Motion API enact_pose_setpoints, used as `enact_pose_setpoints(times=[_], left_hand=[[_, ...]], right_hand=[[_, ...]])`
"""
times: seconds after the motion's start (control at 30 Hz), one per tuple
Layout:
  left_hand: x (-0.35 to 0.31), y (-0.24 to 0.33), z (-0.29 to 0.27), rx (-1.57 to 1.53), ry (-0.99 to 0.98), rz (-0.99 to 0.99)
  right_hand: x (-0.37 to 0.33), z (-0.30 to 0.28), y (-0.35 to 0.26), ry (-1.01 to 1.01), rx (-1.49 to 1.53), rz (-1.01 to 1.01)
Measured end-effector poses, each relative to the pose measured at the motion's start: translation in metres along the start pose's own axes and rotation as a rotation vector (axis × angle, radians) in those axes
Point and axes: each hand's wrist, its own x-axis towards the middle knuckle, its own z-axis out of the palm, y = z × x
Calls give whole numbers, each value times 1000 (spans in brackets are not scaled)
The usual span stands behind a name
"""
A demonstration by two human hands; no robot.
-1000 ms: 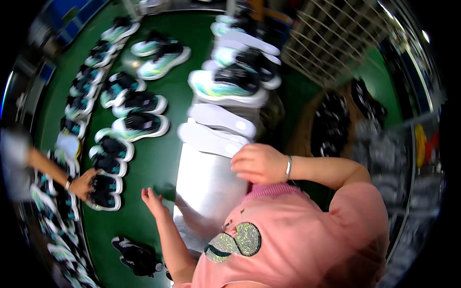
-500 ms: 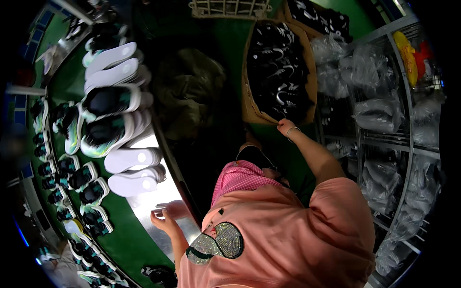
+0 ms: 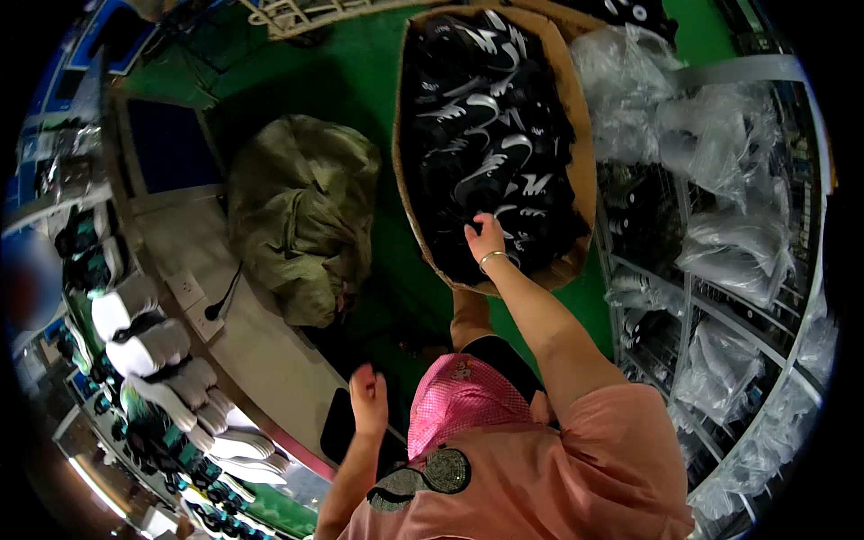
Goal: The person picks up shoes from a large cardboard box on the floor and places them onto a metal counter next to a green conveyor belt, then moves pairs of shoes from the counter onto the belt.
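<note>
My right hand (image 3: 486, 236), a bracelet on its wrist, reaches over the near part of a large cardboard box (image 3: 583, 180). Black shoe uppers (image 3: 490, 171) with pale silver markings fill that box in a heap. The thumb and fingers of this hand are bent and slightly apart against the uppers; none is lifted from the heap. Left of my body, my left hand (image 3: 367, 396) hangs in the air with its fingers curled in, and nothing shows in it. It is nearest the edge of the pale workbench (image 3: 261, 360).
A crumpled olive-green sack (image 3: 310, 216) stands on the green floor left of the box. White soles (image 3: 148, 346) and shoes crowd the left side. At right, a metal rack (image 3: 684, 270) holds clear plastic bags (image 3: 733, 247). A white wire basket (image 3: 315, 13) lies beyond.
My right hand has let go of the box's near edge and moved onto the uppers. My left hand has lifted away from the shiny bench top and curled. The view has swung right, toward the box.
</note>
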Motion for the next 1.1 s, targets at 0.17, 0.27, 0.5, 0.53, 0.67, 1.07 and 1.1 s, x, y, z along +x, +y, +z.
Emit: enact_pose_setpoints(times=[0.17, 0.27, 0.5, 0.53, 0.67, 1.07, 1.1], left_hand=[[172, 59, 51, -207, -128, -126], [236, 115, 78, -56, -311, -268], [341, 73, 150, 270, -197, 128], [354, 65, 152, 354, -216, 156], [323, 108, 141, 540, -128, 234], [185, 19, 174, 318, -171, 53], [172, -14, 182, 256, -174, 42]], right_hand=[[-38, 37, 86, 48, 1048, 323], [-94, -22, 77, -284, 804, 785], [-111, -27, 74, 168, 940, 1093], [-118, -20, 83, 235, 875, 1051], [-141, -12, 115, 154, 1153, 1106], [-145, -56, 237, 305, 744, 918], [-151, -62, 268, 334, 813, 963]])
